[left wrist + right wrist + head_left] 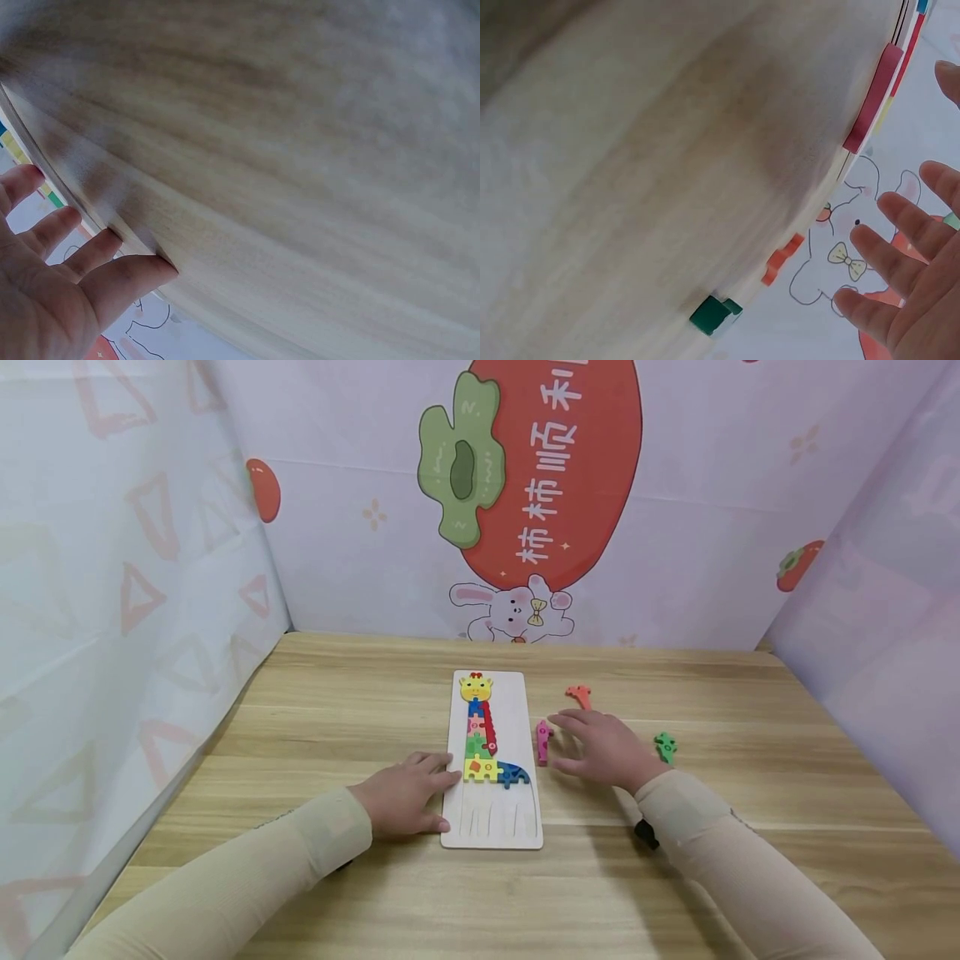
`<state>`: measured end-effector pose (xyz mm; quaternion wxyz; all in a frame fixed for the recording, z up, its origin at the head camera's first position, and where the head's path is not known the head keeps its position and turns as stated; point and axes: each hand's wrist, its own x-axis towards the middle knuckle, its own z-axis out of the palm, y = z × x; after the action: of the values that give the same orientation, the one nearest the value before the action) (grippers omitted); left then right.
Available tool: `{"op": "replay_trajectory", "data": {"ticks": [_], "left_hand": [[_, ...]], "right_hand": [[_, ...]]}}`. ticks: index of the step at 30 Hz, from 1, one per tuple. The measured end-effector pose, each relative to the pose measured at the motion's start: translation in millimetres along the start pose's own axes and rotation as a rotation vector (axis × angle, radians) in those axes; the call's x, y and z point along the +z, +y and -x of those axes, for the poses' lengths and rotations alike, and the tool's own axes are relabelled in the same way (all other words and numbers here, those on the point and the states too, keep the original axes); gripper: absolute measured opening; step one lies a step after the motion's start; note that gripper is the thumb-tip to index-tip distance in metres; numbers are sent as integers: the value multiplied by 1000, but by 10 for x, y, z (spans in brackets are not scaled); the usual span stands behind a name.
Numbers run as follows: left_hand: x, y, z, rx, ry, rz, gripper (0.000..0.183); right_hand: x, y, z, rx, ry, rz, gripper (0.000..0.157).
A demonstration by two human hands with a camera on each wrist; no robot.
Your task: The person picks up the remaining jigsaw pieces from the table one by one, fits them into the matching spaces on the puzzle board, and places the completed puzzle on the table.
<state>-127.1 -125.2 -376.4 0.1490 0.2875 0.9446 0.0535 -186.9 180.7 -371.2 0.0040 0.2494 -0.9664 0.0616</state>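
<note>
Board: one pale wooden board (510, 710), flat on the table right between the two hands.
Pieces on it: seven by my count, making most of a giraffe: one yellow head (476, 687), one red mane (490, 731), two blue (neck and rump), one pink, one green, one yellow body piece (480, 769).
Loose pieces: three, all right of the board: a magenta piece (542, 743) just beside its edge, an orange piece (580, 695) farther back, a dotted green piece (664, 745) farthest right.
Left hand: one hand (405, 795), fingers spread, tips against the board's left edge, not gripping.
Right hand: the other one (606, 747), fingers loosely apart and holding nothing, near the magenta piece (can't tell from here if they touch).
Sleeves: two, both beige (255, 868).
Table: one, wood-grain (337, 693).
Backdrop: one big red persimmon (600, 468), one bunny (517, 610) below it.
</note>
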Motion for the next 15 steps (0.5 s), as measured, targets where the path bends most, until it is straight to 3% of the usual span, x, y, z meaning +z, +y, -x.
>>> {"op": "replay_trajectory", "data": {"ticks": [15], "left_hand": [[-9, -8, -14, -1, -4, 5, 71]], "right_hand": [[34, -7, -85, -3, -42, 10, 65]]}}
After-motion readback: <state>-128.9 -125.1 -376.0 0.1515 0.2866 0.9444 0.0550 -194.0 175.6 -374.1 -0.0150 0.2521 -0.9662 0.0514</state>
